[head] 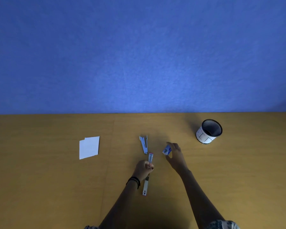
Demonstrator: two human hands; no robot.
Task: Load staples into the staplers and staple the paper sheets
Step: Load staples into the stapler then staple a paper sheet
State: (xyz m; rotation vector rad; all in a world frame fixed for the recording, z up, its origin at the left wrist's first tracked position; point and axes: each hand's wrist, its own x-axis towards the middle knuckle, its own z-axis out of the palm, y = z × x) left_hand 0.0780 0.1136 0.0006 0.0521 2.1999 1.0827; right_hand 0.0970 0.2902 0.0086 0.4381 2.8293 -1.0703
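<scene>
- The left hand (pixel 144 167) is curled tight round the middle of the opened stapler (pixel 150 157). It lies near the front of the table (pixel 40 179), folded out almost flat, with one arm pointing away from the person and the other back toward them.
- The right hand (pixel 175 156) pinches the small staple box (pixel 166 149) between forefinger and thumb, the other fingers loose. The box sits tilted, just to the right of the held stapler.
- What could go wrong, as I judge it:
  - The box is small and held by its edges only, so a careless tip could spill strips across the table.
  - A staple strip is brittle and may break if it is pushed into the channel at an angle.
  - The stapler is held at its hinge, so it could swing shut on a fingertip or on a half-seated strip.
  - The second stapler (pixel 144 144) lies just beyond the held one, gaping in a narrow V, and a reaching wrist could knock it.
- Counted:
  - Two staplers, both open.
  - One staple box.
  - One small stack of paper sheets (pixel 89 147), well apart to the left. A stepped corner suggests more than one sheet, though from here I cannot say how many.
  - One mesh pen cup (pixel 208 131), far right, not in play.
  - Two hands.
</scene>
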